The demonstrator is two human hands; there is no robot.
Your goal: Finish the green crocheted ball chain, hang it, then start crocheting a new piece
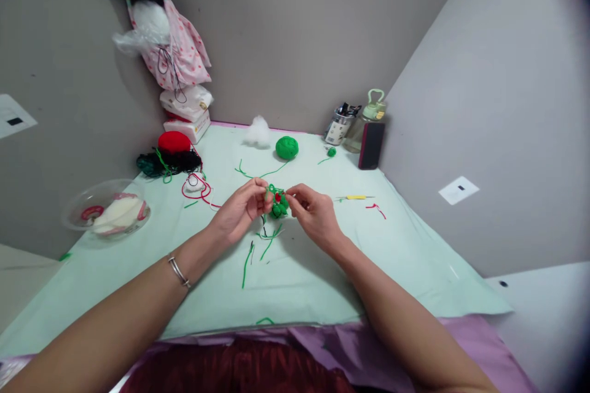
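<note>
Both hands meet over the middle of the table around a small green and red crocheted piece (278, 205). My left hand (244, 206) pinches its left side, thumb and fingers together at a green loop of yarn. On the other side, my right hand (313, 209) is closed in a pinch at its upper right edge. Fingers partly cover the piece, so its full shape is hidden. Below it lie loose green yarn ends (247, 265). A yellow-handled crochet hook (359, 197) rests to the right, near a scrap of red yarn (378, 209).
Behind the hands sit a green yarn ball (287, 148) and white stuffing (258, 132). At left are red yarn (174, 142), black yarn (182, 161) and a clear plastic bowl (76, 212). A pen holder (338, 128), a bottle (374, 109) and a phone (371, 146) stand back right.
</note>
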